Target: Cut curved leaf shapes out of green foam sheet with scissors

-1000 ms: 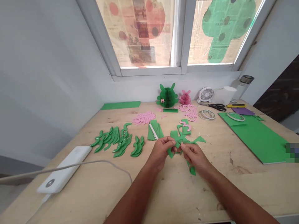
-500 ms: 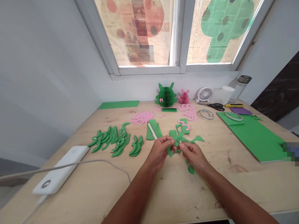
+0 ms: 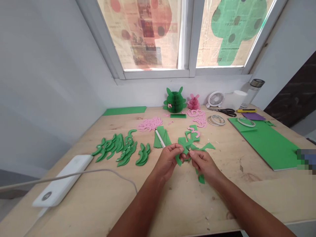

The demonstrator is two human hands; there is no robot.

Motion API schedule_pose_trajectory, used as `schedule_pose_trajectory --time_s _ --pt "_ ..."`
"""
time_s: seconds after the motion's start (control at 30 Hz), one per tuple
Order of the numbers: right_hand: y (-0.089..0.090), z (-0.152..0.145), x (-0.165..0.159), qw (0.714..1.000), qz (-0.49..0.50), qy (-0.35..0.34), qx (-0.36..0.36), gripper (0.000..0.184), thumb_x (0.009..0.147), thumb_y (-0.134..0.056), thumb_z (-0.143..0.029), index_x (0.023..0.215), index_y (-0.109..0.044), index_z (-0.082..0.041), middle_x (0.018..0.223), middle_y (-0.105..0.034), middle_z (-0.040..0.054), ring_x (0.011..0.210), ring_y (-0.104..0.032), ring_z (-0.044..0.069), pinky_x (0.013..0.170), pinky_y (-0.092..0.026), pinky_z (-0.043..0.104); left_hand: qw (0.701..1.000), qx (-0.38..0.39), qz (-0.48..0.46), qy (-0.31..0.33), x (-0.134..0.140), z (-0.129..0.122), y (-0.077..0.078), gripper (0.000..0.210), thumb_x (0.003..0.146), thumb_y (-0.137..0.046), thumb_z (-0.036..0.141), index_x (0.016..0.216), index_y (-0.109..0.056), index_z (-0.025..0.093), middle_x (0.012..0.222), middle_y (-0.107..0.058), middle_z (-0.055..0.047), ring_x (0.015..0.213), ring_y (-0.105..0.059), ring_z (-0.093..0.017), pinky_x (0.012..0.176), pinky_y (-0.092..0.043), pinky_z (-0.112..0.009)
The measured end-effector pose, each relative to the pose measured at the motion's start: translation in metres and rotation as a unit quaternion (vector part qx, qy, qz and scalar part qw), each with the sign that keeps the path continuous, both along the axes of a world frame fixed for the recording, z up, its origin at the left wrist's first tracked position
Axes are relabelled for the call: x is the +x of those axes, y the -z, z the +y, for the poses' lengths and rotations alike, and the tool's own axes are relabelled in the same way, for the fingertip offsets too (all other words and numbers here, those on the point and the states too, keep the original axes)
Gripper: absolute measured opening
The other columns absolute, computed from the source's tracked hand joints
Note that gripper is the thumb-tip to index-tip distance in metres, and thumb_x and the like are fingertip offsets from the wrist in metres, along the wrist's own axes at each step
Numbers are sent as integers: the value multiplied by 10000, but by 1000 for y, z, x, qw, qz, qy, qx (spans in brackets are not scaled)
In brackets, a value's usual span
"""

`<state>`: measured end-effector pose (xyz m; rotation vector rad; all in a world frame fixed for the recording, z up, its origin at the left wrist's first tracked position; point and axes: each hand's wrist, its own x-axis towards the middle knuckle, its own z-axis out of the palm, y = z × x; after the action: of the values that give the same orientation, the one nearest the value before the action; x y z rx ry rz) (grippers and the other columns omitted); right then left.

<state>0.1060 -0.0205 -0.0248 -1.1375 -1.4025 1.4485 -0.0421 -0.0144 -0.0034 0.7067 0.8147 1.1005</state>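
Observation:
My left hand (image 3: 170,161) is closed in a pinch on a green paper piece (image 3: 178,160), which shows above and below the fingers. Opposite it, my right hand (image 3: 203,160) pinches at the same paper with thumb and forefinger, the fingertips of both hands almost touching. Below the right hand a curved green strip (image 3: 201,178) sticks out; whether it is held or lies on the table, I cannot tell. Behind the hands lie a green offcut (image 3: 209,145) and a pink curved piece (image 3: 195,132). A white pen (image 3: 160,138) rests on folded green paper (image 3: 165,134), left of the fingers.
Stacked green wavy cutouts (image 3: 127,153) and a white power bank (image 3: 63,181) with a cable lie left. Pink cutouts (image 3: 150,124), a green paper figure (image 3: 174,101), scissors (image 3: 228,112), tape rolls (image 3: 217,120) and a fan (image 3: 215,98) are behind; a green sheet (image 3: 269,148) is right.
The view has shifted very slightly. Both hands keep their pinch on the green paper, and a thin dark line now shows between the fingertips.

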Motion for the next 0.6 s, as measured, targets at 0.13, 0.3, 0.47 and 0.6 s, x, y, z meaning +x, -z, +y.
schedule_pose_trajectory --time_s 0.13,0.3,0.47,0.6 --pt "1 0 0 1000 20 0 -18 432 799 -492 -546 690 -606 -144 375 -325 -82 357 -227 71 371 -170 220 1000 0 -5 0 0 0 0 144 632 -681 228 604 -571 139 526 -583 -16 473 -490 -102 500 -362 -237" --pt "1 0 0 1000 15 -2 -17 437 797 -493 -549 681 -607 -143 379 -331 -79 355 -238 73 367 -170 221 1000 -5 -6 -2 0 0 0 141 632 -685 223 605 -575 139 518 -580 -10 476 -490 -101 513 -360 -238" --pt "1 0 0 1000 1 -4 -7 447 809 -481 -546 662 -602 -142 378 -329 -77 357 -235 73 374 -170 228 1000 -3 -2 -5 1 -1 0 142 631 -686 226 599 -579 138 513 -578 -11 477 -493 -102 511 -353 -238" --pt "-3 -1 -1 1000 -9 -1 -4 453 807 -478 -550 646 -597 -143 375 -324 -77 356 -236 72 376 -174 230 1000 0 3 -7 1 -1 0 138 633 -687 227 608 -584 138 518 -580 -13 476 -488 -102 510 -355 -238"
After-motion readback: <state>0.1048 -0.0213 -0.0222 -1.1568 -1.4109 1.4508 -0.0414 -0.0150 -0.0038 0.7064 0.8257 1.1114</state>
